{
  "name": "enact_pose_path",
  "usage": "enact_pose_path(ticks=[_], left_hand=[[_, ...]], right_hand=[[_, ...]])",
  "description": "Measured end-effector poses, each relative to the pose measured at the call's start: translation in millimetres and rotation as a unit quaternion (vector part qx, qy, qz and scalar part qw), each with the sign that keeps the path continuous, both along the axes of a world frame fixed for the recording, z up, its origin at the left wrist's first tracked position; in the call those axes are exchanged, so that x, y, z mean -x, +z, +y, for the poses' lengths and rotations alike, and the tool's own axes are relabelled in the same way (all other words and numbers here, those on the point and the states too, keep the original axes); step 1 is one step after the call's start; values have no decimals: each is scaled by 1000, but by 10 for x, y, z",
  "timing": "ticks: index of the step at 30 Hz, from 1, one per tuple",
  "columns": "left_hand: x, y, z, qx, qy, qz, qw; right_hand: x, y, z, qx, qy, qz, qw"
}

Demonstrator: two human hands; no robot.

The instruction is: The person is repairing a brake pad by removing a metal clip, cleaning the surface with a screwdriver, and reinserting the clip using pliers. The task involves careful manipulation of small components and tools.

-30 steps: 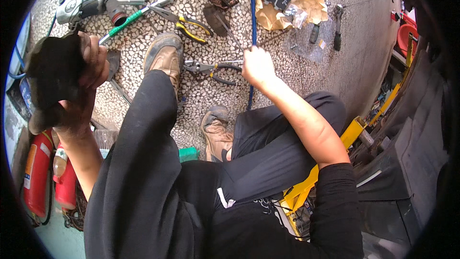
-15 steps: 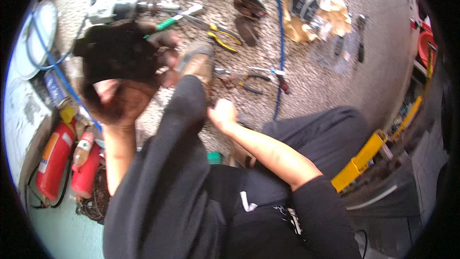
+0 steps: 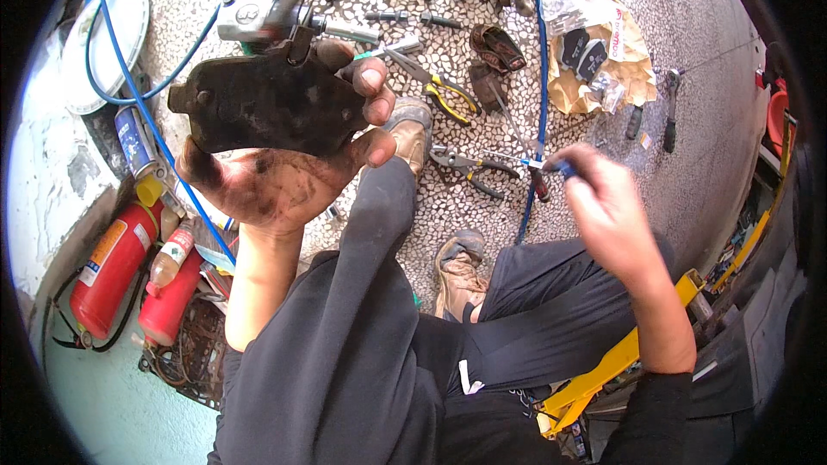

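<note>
A dark, grimy brake pad (image 3: pixel 267 103) lies across the raised fingers of my left hand (image 3: pixel 280 194), gripped at its edges by blackened fingertips. My right hand (image 3: pixel 607 211) is closed around the blue handle of a thin screwdriver (image 3: pixel 564 169), its shaft pointing left above the floor. Just beneath it, a screwdriver with a red and black handle (image 3: pixel 540 186) rests by the blue hose (image 3: pixel 540 103). Black-handled pliers (image 3: pixel 474 170) and yellow-handled pliers (image 3: pixel 448 95) lie between my hands, near my shoe (image 3: pixel 410 125).
A brown paper wrapper (image 3: pixel 633 86) holds dark brake pads (image 3: pixel 584 56) at the right. Beyond my left hand lies a grey power tool (image 3: pixel 250 13) with sockets nearby. Red fire extinguishers (image 3: pixel 112 271) stand at the left; a yellow metal bar (image 3: pixel 594 383) runs along the right.
My right hand has moved from beside my knee out to the right and now grips the blue-handled screwdriver. The left hand still holds the brake pad, now shifted right in the view.
</note>
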State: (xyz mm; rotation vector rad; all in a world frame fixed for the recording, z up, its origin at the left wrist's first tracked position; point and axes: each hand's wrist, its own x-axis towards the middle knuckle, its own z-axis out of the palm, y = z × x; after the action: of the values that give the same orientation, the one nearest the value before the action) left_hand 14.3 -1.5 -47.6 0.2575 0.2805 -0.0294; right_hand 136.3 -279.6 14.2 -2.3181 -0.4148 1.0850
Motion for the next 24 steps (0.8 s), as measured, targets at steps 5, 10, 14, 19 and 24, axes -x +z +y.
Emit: enact_pose_path(ticks=[5, 10, 14, 19, 24], left_hand=[[-18, -5, -29, 42, -1, -2, 999], [-36, -29, -151, 52, 31, -39, 997], [-97, -210, -159, 48, -1, -169, 984], [-34, -247, -165, 41, 7, -177, 983], [-31, -286, -156, 26, -2, -189, 982]], right_hand=[[29, 855, 565, -152, 12, -116, 982], [352, 778, 736, -201, 17, -149, 968], [139, 743, 850, -197, 96, -96, 971], [92, 730, 939, -195, 122, -76, 970], [112, 715, 975, -211, 105, -74, 969]])
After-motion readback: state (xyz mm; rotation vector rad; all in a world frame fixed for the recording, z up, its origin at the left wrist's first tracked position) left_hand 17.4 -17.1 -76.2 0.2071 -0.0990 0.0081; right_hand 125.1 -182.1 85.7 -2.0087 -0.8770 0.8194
